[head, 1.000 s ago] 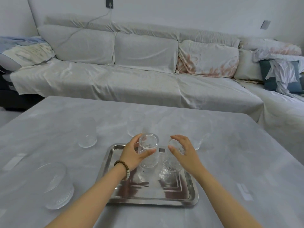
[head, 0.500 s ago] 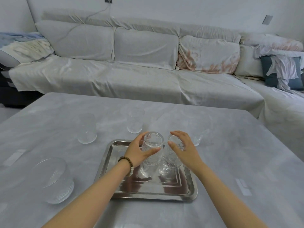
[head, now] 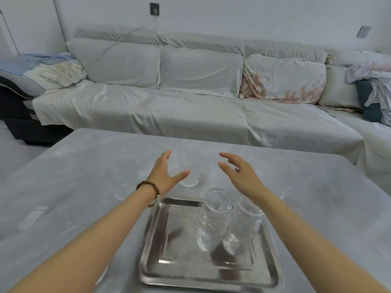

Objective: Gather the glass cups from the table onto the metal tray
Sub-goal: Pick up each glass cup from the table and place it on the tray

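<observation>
Two clear glass cups with a ribbed lower part are seen upright on the metal tray (head: 211, 269), side by side and touching: the left cup (head: 215, 214) and the right cup (head: 247, 223). They are placed in the far right part of the tray. Two more cups are seen on the table beyond the tray, a middle cup (head: 190, 168) and a blurred left one (head: 124, 180).

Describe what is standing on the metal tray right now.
Two ribbed glass cups stand side by side on the tray: the left cup and the right cup. The right forearm covers part of the right cup's rim. The tray holds nothing else.
</observation>
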A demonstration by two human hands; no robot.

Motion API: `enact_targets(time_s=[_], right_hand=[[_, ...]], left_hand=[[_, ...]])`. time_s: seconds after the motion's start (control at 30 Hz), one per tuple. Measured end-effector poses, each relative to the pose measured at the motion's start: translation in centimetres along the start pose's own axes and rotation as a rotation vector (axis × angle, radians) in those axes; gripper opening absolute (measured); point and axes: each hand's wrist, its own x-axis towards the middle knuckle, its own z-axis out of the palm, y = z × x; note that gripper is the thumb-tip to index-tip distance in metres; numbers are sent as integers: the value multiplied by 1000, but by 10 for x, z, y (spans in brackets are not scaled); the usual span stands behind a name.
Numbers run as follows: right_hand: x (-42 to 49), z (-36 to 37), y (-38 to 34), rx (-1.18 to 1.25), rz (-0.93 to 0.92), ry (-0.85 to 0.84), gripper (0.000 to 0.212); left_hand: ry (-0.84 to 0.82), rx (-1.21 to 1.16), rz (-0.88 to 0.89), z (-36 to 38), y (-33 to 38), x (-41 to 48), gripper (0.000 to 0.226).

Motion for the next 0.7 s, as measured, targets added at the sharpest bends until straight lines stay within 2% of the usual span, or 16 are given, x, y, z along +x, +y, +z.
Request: enact_targets(time_s=[0.3,0.57,0.7], right_hand=[[57,31,10,216,353,-265,55],[59,42,20,309,366,-297,55],[58,41,20,297,375,-304,55]], left_hand=[[-83,-27,-34,18,-6,54,98],[-57,-3,-24,38,-9,73,96],[53,-66,-40,34,-4,65,91]])
